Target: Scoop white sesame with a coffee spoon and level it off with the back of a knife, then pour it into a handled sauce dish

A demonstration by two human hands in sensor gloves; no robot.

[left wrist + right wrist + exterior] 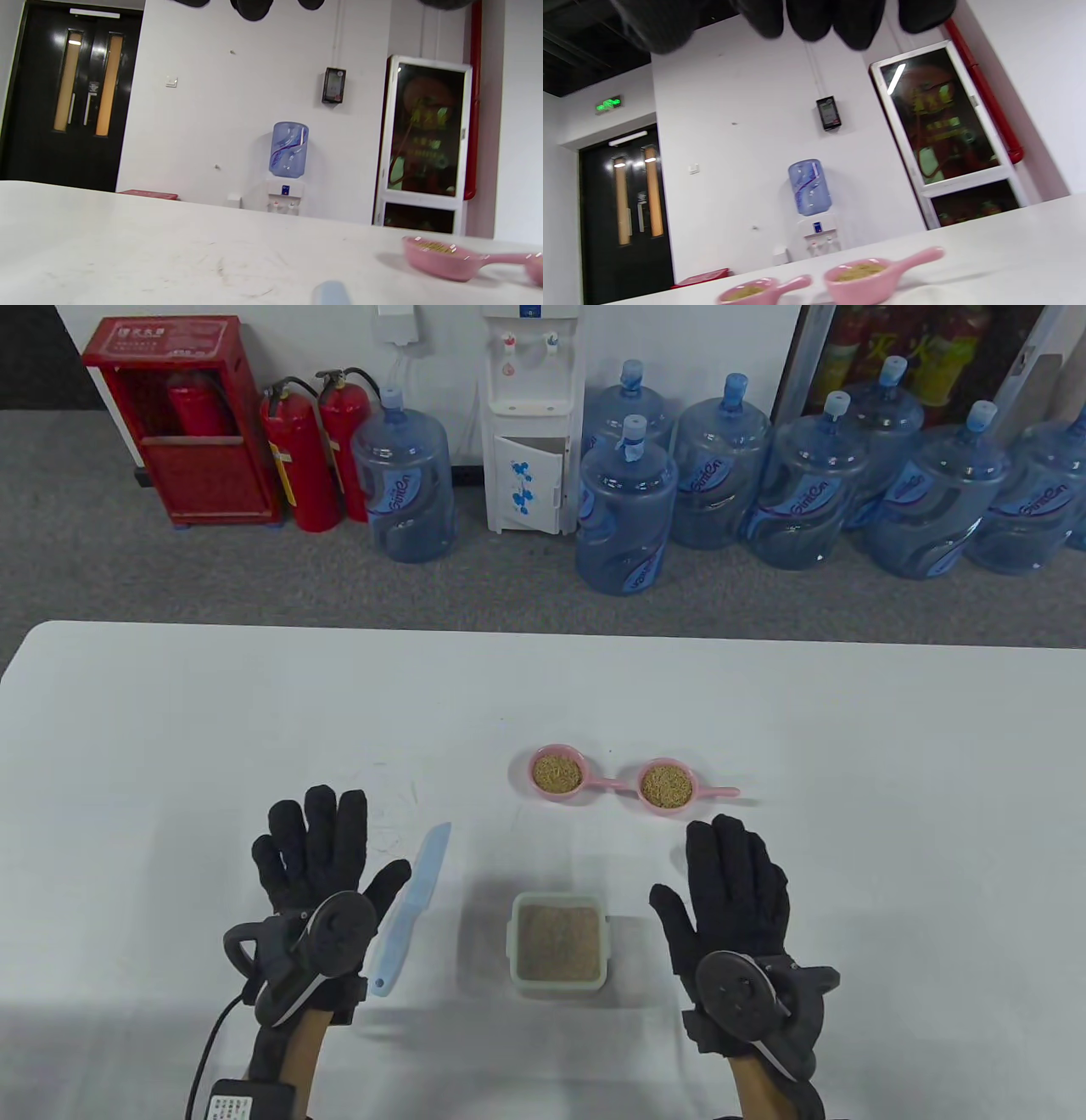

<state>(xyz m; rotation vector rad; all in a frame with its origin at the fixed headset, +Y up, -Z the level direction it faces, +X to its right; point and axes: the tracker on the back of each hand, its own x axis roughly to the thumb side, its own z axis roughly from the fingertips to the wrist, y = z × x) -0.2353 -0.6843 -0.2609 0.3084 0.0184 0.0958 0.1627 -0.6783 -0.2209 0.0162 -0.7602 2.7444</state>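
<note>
A square white container of sesame (559,940) sits near the table's front, between my hands. Beyond it stand two pink handled sauce dishes, the left one (557,772) (441,262) (751,292) and the right one (667,785) (861,279), both holding sesame. A pale blue knife (411,898) lies left of the container, its tip (331,293) blurred in the left wrist view. My left hand (318,848) lies flat and open beside the knife, holding nothing. My right hand (734,874) lies flat and open right of the container, empty. No spoon is visible.
The white table (170,729) stretches wide on all sides. Behind it on the floor stand several blue water jugs (628,509), a water dispenser (530,415) and red fire extinguishers (314,449).
</note>
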